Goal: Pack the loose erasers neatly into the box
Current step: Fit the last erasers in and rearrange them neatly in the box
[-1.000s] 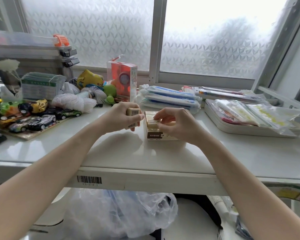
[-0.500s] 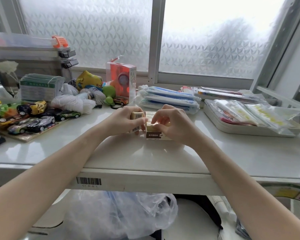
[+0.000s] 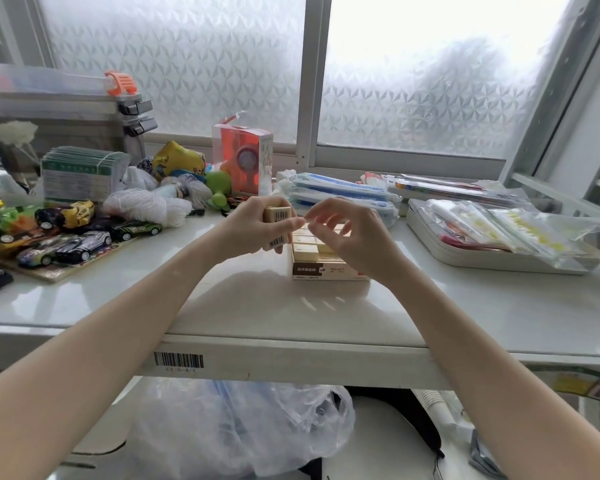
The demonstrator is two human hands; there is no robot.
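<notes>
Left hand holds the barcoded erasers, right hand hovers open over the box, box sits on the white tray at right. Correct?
One error: the box is not on the white tray. The head view shows it standing directly on the table, apart from the tray. The rest holds: the left hand grips the barcoded erasers, and the right hand hovers open over the box.

White table (image 3: 125,299) before a frosted window (image 3: 430,81). Left: toy cars (image 3: 66,244) on a board, white yarn (image 3: 146,207), stacked cards (image 3: 78,174). Centre rear: orange carton (image 3: 243,157). Right: tray (image 3: 465,254) of bagged items. Plastic bag (image 3: 243,431) beneath.
</notes>
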